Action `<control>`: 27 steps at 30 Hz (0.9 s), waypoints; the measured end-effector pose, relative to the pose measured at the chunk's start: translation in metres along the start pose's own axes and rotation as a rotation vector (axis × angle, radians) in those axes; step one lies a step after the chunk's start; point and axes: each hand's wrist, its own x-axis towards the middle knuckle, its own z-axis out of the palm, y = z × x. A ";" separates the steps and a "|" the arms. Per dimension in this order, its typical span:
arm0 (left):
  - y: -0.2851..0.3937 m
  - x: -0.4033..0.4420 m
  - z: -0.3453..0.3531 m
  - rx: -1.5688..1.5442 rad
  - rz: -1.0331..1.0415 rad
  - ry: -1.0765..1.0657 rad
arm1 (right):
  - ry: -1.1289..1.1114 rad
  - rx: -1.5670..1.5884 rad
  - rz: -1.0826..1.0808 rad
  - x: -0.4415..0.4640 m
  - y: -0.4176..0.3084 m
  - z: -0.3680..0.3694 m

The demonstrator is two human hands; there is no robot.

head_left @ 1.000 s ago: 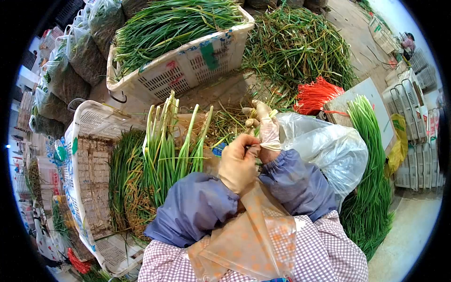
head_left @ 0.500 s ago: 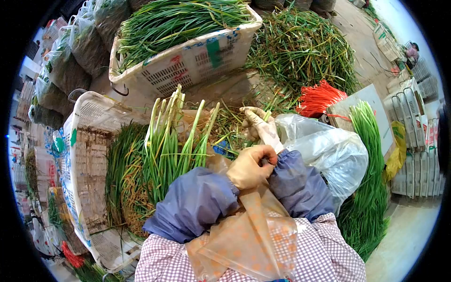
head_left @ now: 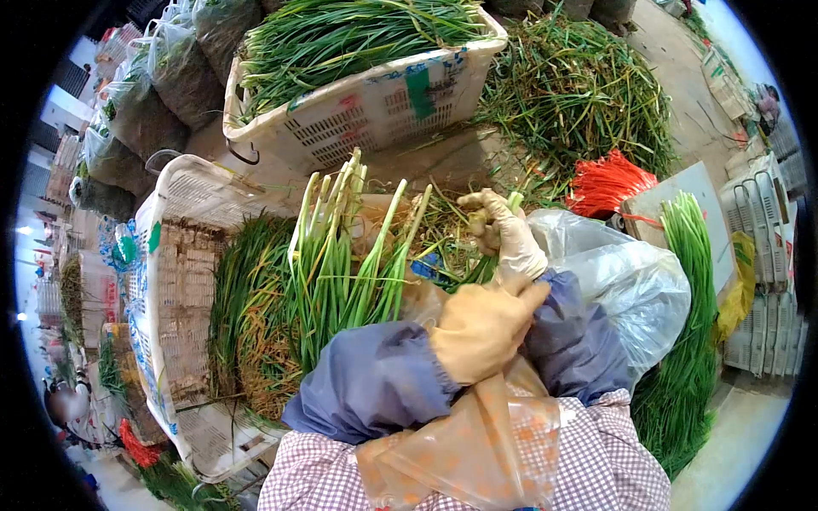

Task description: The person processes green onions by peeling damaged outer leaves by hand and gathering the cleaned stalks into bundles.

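Stalks [head_left: 344,277], 10 o'clock: prob light, bendy
I'd grab pale ends [head_left: 394,205]; L hand [head_left: 479,332] touching R hand [head_left: 518,244], can't tell either grip.

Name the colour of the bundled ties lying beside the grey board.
Red-orange; the ties show best in the head view.

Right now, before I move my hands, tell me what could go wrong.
The left hand is at the wrist of the right hand; a tug there might loosen the green stalk that the right fingers seem to hold.
The upright stems stand close by the left sleeve, which could knock them askew.
The clear plastic bunches beside the right sleeve and may snag.
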 end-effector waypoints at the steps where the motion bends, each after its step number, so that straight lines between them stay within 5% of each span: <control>1: -0.002 -0.004 -0.009 -0.064 0.017 0.140 | -0.035 -0.099 -0.020 -0.005 -0.011 0.018; 3: -0.006 -0.015 -0.035 -0.160 -0.012 0.367 | -0.143 -0.117 -0.086 -0.003 -0.010 0.038; 6: -0.009 -0.035 -0.061 -0.175 -0.235 0.603 | -0.319 0.007 0.103 0.003 0.004 0.048; 14: -0.050 -0.054 -0.037 0.326 -0.287 0.443 | -0.250 -0.236 -0.133 -0.030 -0.007 0.046; 17: -0.051 -0.053 -0.037 -0.175 -0.391 0.532 | -0.288 -0.224 -0.126 -0.039 -0.010 0.048; 20: -0.055 -0.058 -0.048 -0.452 -0.645 0.328 | -0.323 -0.348 -0.131 -0.042 -0.017 0.051; 27: -0.047 -0.054 -0.046 -0.413 -0.644 0.323 | -0.313 -0.401 -0.182 -0.035 -0.011 0.046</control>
